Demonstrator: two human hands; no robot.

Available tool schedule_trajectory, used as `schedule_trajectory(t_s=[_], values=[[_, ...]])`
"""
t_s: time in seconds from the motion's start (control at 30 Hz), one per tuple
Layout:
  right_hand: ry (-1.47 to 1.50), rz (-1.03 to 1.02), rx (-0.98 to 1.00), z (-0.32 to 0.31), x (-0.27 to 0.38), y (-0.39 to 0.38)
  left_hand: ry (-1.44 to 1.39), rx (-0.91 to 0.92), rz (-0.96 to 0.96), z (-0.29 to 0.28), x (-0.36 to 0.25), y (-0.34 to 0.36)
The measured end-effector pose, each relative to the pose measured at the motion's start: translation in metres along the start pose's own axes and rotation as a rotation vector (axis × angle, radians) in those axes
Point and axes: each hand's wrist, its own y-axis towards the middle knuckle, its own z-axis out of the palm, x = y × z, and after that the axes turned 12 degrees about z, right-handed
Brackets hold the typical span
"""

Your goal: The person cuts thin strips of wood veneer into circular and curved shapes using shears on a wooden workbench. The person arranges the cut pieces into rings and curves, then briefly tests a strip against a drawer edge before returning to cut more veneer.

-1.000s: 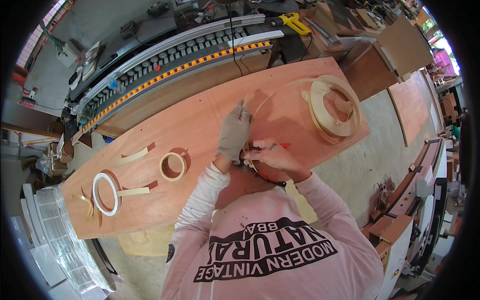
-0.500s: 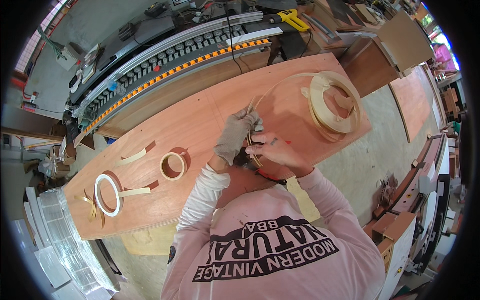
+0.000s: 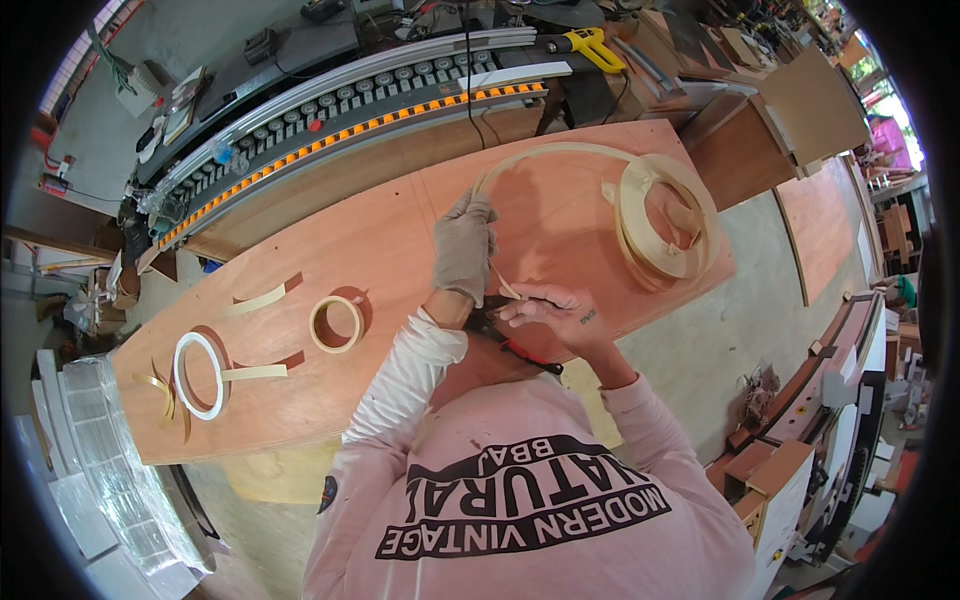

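Observation:
My left hand (image 3: 462, 242), in a grey glove, is closed on a thin pale strip (image 3: 540, 150) that arches over to a large cream coil (image 3: 667, 218) at the plywood board's right end. Just below and to the right, my bare right hand (image 3: 545, 312) pinches the strip's lower end. A black-and-red tool (image 3: 525, 352) lies beneath my hands, partly hidden. To the left on the plywood board (image 3: 400, 240) are a tan tape roll (image 3: 336, 325), a white ring (image 3: 198, 375) and several short pale strips (image 3: 258, 298).
Beyond the board runs a machine with a roller track (image 3: 380, 88), a yellow heat gun (image 3: 593, 50) on it. A cardboard box (image 3: 810, 95) is at back right. Foil-covered stacked panels (image 3: 100, 440) stand left; curved pieces (image 3: 800, 380) and another plywood sheet (image 3: 815, 225) are right.
My left hand has shifted slightly, its fingers higher than half a second ago. My right hand has moved a little down and stays pinched. The arched strip has shifted with them.

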Motion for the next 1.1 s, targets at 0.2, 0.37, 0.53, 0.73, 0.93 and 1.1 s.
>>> schedule_trajectory(t_s=[0.2, 0.37, 0.53, 0.73, 0.93, 1.1], values=[[-0.087, -0.087, -0.13, 0.003, -0.017, 0.001, 0.062, -0.035, -0.016, 0.011, 0.01, -0.005], [0.311, 0.101, -0.032, 0.005, -0.015, 0.0, 0.161, 0.001, 0.239, 0.004, 0.022, 0.0], [0.421, 0.306, -0.022, -0.002, -0.006, 0.002, 0.205, 0.016, 0.221, 0.005, 0.032, -0.003], [0.341, 0.351, 0.021, -0.005, -0.004, 0.007, 0.156, -0.007, 0.167, 0.012, 0.027, -0.007], [0.321, 0.391, -0.001, -0.006, -0.003, 0.006, 0.064, 0.02, -0.04, 0.014, 0.01, -0.005], [0.417, 0.363, 0.041, -0.003, 0.0, 0.002, 0.081, 0.025, -0.073, 0.018, 0.005, -0.002]])
